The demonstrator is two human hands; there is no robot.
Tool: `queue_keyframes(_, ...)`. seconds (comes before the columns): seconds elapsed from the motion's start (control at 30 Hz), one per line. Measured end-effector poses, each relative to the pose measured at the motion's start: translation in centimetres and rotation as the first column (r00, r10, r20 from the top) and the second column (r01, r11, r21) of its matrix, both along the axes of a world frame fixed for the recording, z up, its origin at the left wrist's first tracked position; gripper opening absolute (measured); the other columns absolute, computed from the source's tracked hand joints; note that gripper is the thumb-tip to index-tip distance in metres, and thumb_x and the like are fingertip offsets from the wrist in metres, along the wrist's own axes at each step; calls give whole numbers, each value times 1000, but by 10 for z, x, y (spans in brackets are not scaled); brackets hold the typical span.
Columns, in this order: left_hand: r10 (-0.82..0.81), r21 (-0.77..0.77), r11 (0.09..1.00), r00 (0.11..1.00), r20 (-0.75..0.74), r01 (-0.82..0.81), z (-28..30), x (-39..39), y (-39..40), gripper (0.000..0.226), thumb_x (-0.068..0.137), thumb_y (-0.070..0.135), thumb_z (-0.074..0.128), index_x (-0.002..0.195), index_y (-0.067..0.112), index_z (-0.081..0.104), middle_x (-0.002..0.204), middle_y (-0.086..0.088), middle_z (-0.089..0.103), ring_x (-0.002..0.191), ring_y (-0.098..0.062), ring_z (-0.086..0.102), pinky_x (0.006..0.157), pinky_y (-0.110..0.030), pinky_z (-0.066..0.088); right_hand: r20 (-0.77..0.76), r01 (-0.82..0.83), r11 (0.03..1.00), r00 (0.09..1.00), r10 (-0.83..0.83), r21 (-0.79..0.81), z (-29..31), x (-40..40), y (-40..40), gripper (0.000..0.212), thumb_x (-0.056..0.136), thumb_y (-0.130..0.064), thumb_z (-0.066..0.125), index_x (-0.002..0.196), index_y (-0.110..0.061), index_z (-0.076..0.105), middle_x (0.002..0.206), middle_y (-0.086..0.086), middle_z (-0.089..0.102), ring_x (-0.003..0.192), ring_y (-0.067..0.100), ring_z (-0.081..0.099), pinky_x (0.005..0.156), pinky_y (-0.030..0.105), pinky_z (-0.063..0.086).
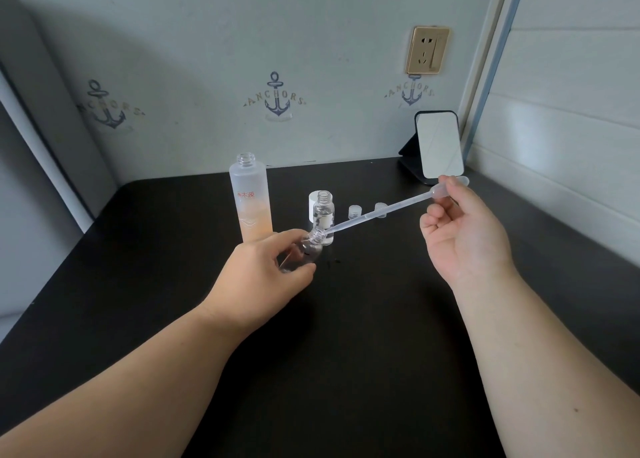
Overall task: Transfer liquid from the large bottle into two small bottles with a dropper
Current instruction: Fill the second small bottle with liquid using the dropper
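Observation:
My left hand holds a small clear bottle tilted to the right above the black table. My right hand pinches the bulb of a clear plastic dropper, whose tip sits in that bottle's open neck. Just behind stands a second small clear bottle, upright and uncapped. The large frosted bottle stands open to the left, about a third full of pale orange liquid.
A white cap stands behind the second small bottle, and two small clear caps lie to its right. A small mirror on a black stand sits at the back right. The black table meets walls behind and right.

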State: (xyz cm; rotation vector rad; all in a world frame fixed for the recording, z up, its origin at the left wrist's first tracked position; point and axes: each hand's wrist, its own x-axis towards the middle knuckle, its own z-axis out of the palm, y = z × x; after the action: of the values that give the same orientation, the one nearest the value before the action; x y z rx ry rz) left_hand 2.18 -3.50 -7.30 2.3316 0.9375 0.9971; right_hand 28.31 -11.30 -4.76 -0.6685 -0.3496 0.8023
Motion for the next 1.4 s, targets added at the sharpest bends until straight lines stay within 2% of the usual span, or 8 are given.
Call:
queue_keyframes(0.2, -20, -4, 1000, 1000, -9, 20, -1, 0, 0, 30, 82, 31, 76, 106, 46, 65, 95, 31, 61, 79, 6, 57, 70, -3, 41, 5, -18, 1000, 1000, 18, -14, 0, 1, 1, 22, 90, -10, 72, 70, -15, 79, 73, 0, 67, 52, 9, 47, 52, 18, 40)
queue_keyframes(0.53, -21, 4, 1000, 1000, -22, 21, 0, 0, 0, 31, 83, 31, 76, 106, 50, 63, 97, 33, 60, 79, 8, 56, 68, -2, 40, -3, -35, 999, 999, 35, -2, 1, -1, 1, 26, 93, -7, 68, 70, -12, 80, 72, 0, 67, 48, 7, 42, 49, 17, 37)
queue_keyframes(0.67, -25, 20, 999, 1000, -11, 25, 1, 1, -1, 41, 83, 29, 76, 108, 55, 58, 95, 31, 61, 77, 8, 56, 67, -2, 39, 7, -32, 999, 999, 32, -9, 2, -2, 0, 30, 94, -6, 67, 67, -12, 79, 72, 1, 66, 48, 7, 41, 50, 16, 36)
queue_keyframes(0.8, -9, 14, 1000, 1000, -19, 9, 1, 0, -1, 32, 82, 29, 77, 104, 49, 65, 95, 34, 59, 76, 10, 55, 67, -1, 39, 40, -21, 1000, 999, 21, -10, 2, -1, -1, 30, 94, -5, 67, 68, -13, 78, 72, 1, 65, 51, 7, 45, 53, 15, 38)
queue_keyframes(1.03, 36, -21, 999, 999, -22, -36, 1, 0, 0, 23, 83, 33, 76, 98, 45, 63, 93, 44, 57, 81, 12, 57, 66, -1, 40, -33, 12, 1000, 999, -11, 24, 0, 0, 0, 7, 93, -11, 68, 96, -6, 73, 75, 1, 69, 59, 11, 57, 59, 20, 47)
queue_keyframes(1.27, 30, -76, 997, 997, -71, -35, -1, 1, 2, 32, 82, 45, 77, 109, 43, 62, 87, 47, 55, 80, 8, 58, 61, -3, 42, -75, -6, 999, 997, 10, 53, -1, 2, 0, 12, 95, -13, 68, 98, -2, 73, 77, 2, 70, 61, 12, 61, 61, 22, 51)
queue_keyframes(1.33, 27, -88, 996, 997, -78, -34, -2, 1, 2, 37, 81, 49, 77, 114, 40, 63, 84, 38, 62, 81, 11, 58, 61, -3, 42, -82, -12, 999, 996, 16, 49, -1, 1, 0, 12, 95, -13, 68, 95, -2, 72, 77, 2, 70, 62, 13, 61, 61, 22, 51)
queue_keyframes(1.4, 22, -98, 995, 996, -87, -31, -2, 1, 3, 43, 81, 52, 76, 120, 38, 64, 90, 32, 67, 80, 16, 56, 60, -3, 41, -90, -14, 999, 996, 19, 46, -1, 0, 0, 12, 95, -13, 68, 91, -3, 74, 78, 3, 71, 62, 13, 61, 60, 22, 50)
